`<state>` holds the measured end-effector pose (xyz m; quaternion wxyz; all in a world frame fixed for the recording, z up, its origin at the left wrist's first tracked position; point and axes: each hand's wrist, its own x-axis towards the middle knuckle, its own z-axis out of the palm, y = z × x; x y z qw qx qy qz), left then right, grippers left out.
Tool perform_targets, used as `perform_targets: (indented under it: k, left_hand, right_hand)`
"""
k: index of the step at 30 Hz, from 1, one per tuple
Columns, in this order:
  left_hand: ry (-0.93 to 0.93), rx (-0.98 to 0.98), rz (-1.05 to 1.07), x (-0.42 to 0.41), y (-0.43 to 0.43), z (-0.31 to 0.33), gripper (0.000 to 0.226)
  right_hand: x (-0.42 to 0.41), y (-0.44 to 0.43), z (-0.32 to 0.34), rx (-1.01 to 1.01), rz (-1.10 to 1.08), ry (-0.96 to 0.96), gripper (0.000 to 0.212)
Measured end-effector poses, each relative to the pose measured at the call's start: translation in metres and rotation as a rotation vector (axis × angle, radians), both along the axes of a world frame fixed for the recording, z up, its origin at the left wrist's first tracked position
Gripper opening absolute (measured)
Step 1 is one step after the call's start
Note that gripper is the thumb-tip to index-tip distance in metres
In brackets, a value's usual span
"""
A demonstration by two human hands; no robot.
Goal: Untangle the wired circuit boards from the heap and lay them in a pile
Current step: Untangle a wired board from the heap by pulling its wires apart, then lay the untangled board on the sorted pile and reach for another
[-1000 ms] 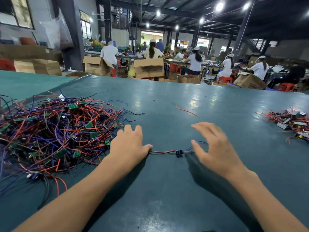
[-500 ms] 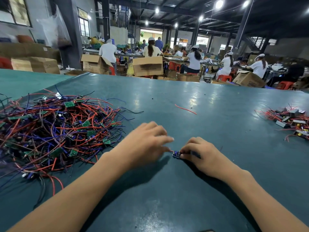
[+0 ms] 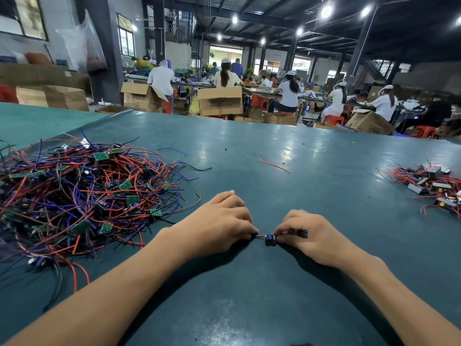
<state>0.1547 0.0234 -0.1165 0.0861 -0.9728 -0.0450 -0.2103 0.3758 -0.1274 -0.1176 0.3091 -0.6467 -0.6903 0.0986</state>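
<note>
- Both hands have drawn together: my left hand (image 3: 217, 221) and right hand (image 3: 309, 236) now pinch one small blue-black wired circuit board (image 3: 270, 238) between them, low on the teal counter (image 3: 249, 303).
- It's clear of the tangled red-and-blue heap (image 3: 82, 196); piling comes next, I reckon.

Round ceiling lamps (image 3: 326, 11) burn white under a dark roof, leaving pale glare on the tabletop (image 3: 294, 148) toward its far edge. Soft shadows lie beneath the left arm (image 3: 119, 288) and right arm (image 3: 374, 283). The heap (image 3: 82, 196) at the left edge smears outward; a pillar (image 3: 360, 43) leans, bent by the wide lens.
</note>
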Motion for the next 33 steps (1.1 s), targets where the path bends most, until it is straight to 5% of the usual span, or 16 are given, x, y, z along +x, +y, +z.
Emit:
perform_targets:
  k: [8, 18, 21, 26, 29, 33]
  left_hand:
    - [0.221, -0.385, 0.212, -0.016, 0.016, 0.018, 0.014]
    - [0.379, -0.252, 0.468, -0.05, 0.019, 0.044, 0.026]
    - [0.215, -0.32, 0.483, -0.068, 0.024, 0.068, 0.033]
    - [-0.084, -0.357, 0.628, -0.081, 0.076, 0.107, 0.032]
    - [0.18, -0.289, 0.789, -0.073, 0.107, 0.1, 0.031]
    - [0.492, -0.106, 0.928, -0.07, 0.129, 0.072, 0.035]
  right_hand:
    - [0.035, -0.016, 0.007, -0.066, -0.174, 0.062, 0.015]
    - [0.042, -0.024, 0.04, -0.254, -0.208, -0.096, 0.029]
    - [0.028, -0.012, 0.069, -0.157, -0.229, -0.182, 0.047]
    - [-0.039, 0.044, 0.085, 0.287, -0.239, -0.179, 0.041]
    - [-0.079, 0.085, 0.071, 0.301, -0.202, -0.164, 0.035]
    - [-0.099, 0.113, 0.035, 0.076, -0.252, -0.182, 0.037]
